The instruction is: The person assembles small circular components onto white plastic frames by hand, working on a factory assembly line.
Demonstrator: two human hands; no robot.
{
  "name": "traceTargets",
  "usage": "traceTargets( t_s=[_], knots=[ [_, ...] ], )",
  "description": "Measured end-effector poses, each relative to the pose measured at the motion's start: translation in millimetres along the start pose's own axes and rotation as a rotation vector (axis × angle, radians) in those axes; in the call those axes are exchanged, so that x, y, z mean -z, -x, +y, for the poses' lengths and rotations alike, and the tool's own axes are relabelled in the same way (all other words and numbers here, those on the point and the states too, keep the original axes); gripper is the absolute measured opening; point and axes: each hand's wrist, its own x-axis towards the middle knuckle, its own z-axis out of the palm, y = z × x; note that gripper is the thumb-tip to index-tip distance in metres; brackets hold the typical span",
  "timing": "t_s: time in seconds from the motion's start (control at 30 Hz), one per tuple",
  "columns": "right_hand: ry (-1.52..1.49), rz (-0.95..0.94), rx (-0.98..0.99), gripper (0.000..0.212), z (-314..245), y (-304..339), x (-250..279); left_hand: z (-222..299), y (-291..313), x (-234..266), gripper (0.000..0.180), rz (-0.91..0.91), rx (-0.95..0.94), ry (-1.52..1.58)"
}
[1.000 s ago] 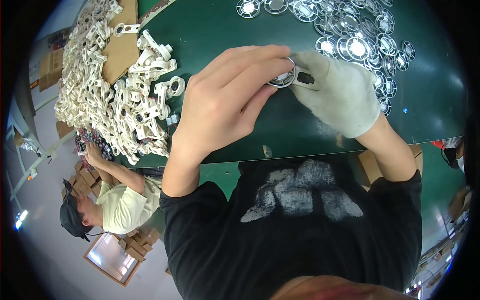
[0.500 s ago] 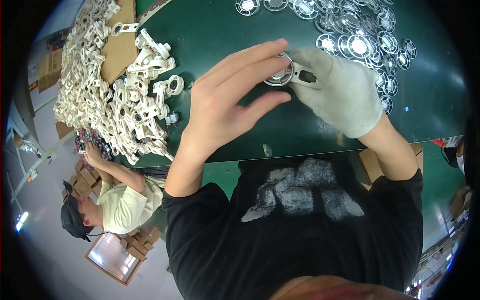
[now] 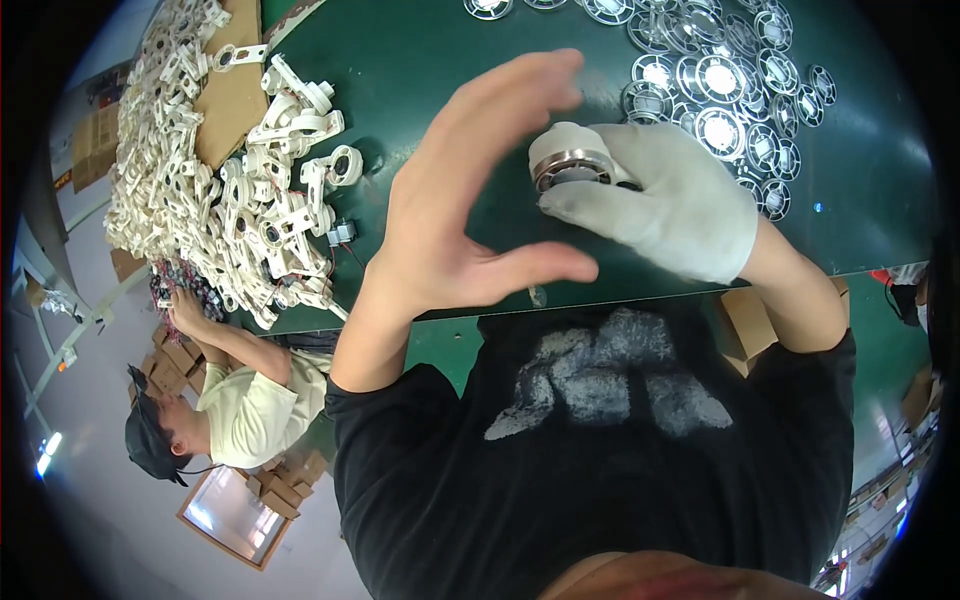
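My right hand (image 3: 682,205), in a pale work glove, is closed around a white plastic housing with a shiny metal ring (image 3: 574,166) set in its round end. The ring's edge faces me, and the glove covers most of the housing's arm. My bare left hand (image 3: 445,215) stands open just left of that part, thumb and fingers wide apart and apart from it. Its fingertips are slightly blurred. Both hands are above the dark green table (image 3: 430,110).
A big heap of white plastic housings (image 3: 285,200) covers the table's left side, near a cardboard sheet (image 3: 232,105). Several silver spoked rings (image 3: 720,80) lie at the far right. A small motor (image 3: 342,233) sits beside the heap. Another person (image 3: 245,405) works at the left.
My left hand has let go of the ring and opened, its thumb dropping nearer to me. My right hand has turned the housing and brought it slightly nearer.
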Motion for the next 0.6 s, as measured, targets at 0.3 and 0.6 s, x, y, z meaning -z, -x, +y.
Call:
traceTargets(
  t_s=[0.3,0.6],
  knots=[
    [0.571,0.199,0.263,0.030,24,3,-13,-8,6,-25,0.036,0.143,0.226,0.397],
    [0.663,0.280,0.286,0.025,21,3,-20,-7,2,-8,0.031,0.061,0.200,0.221]
  ],
)
